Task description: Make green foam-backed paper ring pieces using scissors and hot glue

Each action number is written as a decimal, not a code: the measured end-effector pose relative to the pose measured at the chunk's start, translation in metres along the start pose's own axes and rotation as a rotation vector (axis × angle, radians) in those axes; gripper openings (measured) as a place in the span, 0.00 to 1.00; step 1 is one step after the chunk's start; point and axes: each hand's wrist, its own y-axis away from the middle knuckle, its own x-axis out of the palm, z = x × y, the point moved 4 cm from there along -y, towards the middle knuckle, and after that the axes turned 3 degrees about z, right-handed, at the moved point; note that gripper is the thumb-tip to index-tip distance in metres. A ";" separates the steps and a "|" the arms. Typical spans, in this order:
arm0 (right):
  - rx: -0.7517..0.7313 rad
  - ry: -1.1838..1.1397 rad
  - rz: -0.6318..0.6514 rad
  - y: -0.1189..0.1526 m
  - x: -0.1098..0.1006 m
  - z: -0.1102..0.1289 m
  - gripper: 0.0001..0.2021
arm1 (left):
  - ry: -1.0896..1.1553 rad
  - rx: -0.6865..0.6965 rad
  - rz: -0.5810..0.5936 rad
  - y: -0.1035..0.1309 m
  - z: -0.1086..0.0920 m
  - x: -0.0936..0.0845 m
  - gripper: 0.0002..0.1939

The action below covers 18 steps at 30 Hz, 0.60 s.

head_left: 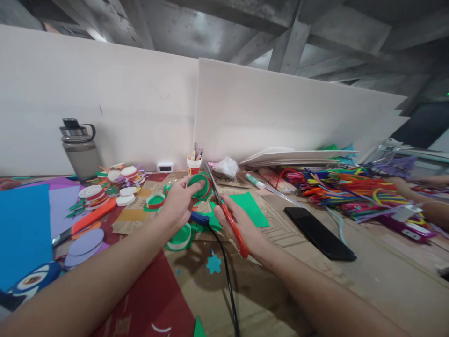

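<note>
Near the middle, my left hand (179, 201) is closed on a round green piece (199, 187) with a red rim, its thumb on the green face. Red-handled scissors (234, 227) are in my right hand (242, 222), their blades pointing up and away beside the green piece. Below my left hand lies a green and white ring (180, 236), and another green ring (155, 201) with a red and white edge sits to its left. A green sheet (249, 208) lies beyond my right hand. The blue tool (199, 218) with a black cord is between my hands.
A grey bottle (82, 157) stands at the back left, near an orange cutter (94, 216). A black phone (319, 233) lies on the right, before a pile of colourful pipe cleaners (343, 187). A cup of pens (194, 165) stands behind. Another person's arm (421, 201) shows at far right.
</note>
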 end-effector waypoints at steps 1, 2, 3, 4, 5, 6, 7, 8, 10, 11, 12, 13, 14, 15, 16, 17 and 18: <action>-0.001 -0.002 -0.002 0.000 0.000 -0.001 0.15 | -0.004 0.002 0.012 -0.001 0.000 -0.001 0.10; -0.002 -0.007 -0.003 0.000 0.000 -0.002 0.15 | -0.008 0.005 0.024 -0.002 0.001 -0.002 0.10; -0.004 -0.013 -0.004 0.000 0.000 -0.003 0.15 | -0.012 0.006 0.035 -0.002 0.001 -0.002 0.10; -0.006 -0.017 -0.005 0.000 0.000 -0.003 0.15 | -0.016 0.005 0.044 -0.003 0.002 -0.003 0.10; -0.007 -0.020 -0.005 -0.001 0.000 -0.004 0.16 | -0.022 0.003 0.050 -0.004 0.002 -0.004 0.11; -0.006 -0.019 -0.003 -0.001 -0.001 -0.005 0.16 | -0.028 0.000 0.054 -0.004 0.002 -0.004 0.12; -0.004 -0.015 -0.002 -0.001 -0.001 -0.005 0.16 | -0.034 -0.006 0.057 -0.005 0.001 -0.005 0.12; 0.000 -0.007 -0.001 -0.001 -0.001 -0.005 0.16 | -0.039 -0.013 0.058 -0.005 0.001 -0.005 0.13; 0.003 0.008 -0.002 -0.001 -0.002 -0.004 0.16 | -0.045 -0.025 0.053 -0.005 0.000 -0.004 0.13; 0.004 0.013 -0.006 -0.001 -0.002 -0.004 0.16 | -0.046 -0.029 0.050 -0.005 -0.001 -0.004 0.13; 0.005 0.015 -0.010 -0.001 -0.003 -0.004 0.17 | -0.045 -0.034 0.047 -0.004 -0.002 -0.003 0.13; 0.008 0.014 -0.010 -0.001 -0.003 -0.004 0.17 | -0.043 -0.037 0.043 -0.004 -0.003 -0.002 0.13; 0.011 0.011 -0.009 -0.001 -0.003 -0.005 0.17 | -0.041 -0.038 0.038 -0.003 -0.003 -0.002 0.13; 0.014 0.008 -0.007 -0.001 -0.003 -0.006 0.18 | -0.039 -0.036 0.036 -0.003 -0.004 -0.001 0.13; 0.016 0.008 -0.004 -0.001 -0.003 -0.006 0.18 | -0.040 -0.035 0.035 -0.003 -0.005 -0.001 0.12; 0.018 0.010 -0.002 -0.001 -0.002 -0.007 0.18 | -0.042 -0.035 0.034 -0.002 -0.005 0.000 0.11; 0.018 0.013 -0.002 -0.001 -0.002 -0.008 0.17 | -0.048 -0.037 0.032 -0.002 -0.006 0.000 0.11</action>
